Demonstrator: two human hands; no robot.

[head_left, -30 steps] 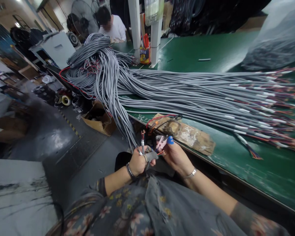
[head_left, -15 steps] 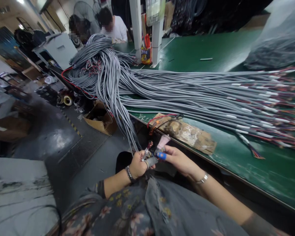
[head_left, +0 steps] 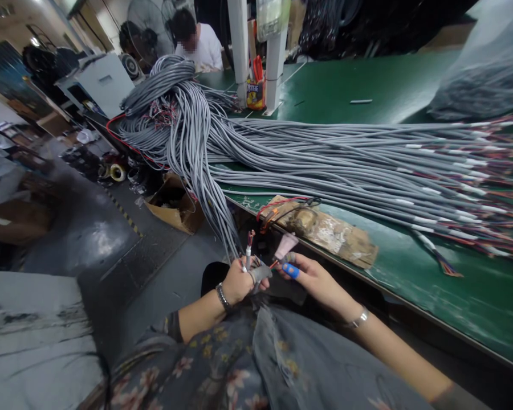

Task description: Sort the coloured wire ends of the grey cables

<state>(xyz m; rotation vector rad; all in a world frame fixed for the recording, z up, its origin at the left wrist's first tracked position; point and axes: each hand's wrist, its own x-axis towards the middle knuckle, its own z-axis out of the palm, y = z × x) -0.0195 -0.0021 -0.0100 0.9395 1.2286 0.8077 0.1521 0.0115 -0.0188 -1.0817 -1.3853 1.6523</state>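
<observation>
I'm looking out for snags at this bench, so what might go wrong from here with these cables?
The grey cables drape off the green table down to the left hand; a tug might drag others along. The thin orange wires sit close to the right hand, so they could get bent. Bare-looking wire ends crowd together at the picture's right and might tangle.

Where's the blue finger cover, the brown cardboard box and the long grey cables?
Blue finger cover [head_left: 290, 270]: head view, its middle.
Brown cardboard box [head_left: 166, 216]: head view, its front wall.
Long grey cables [head_left: 299, 151]: head view, their middle stretch.
</observation>
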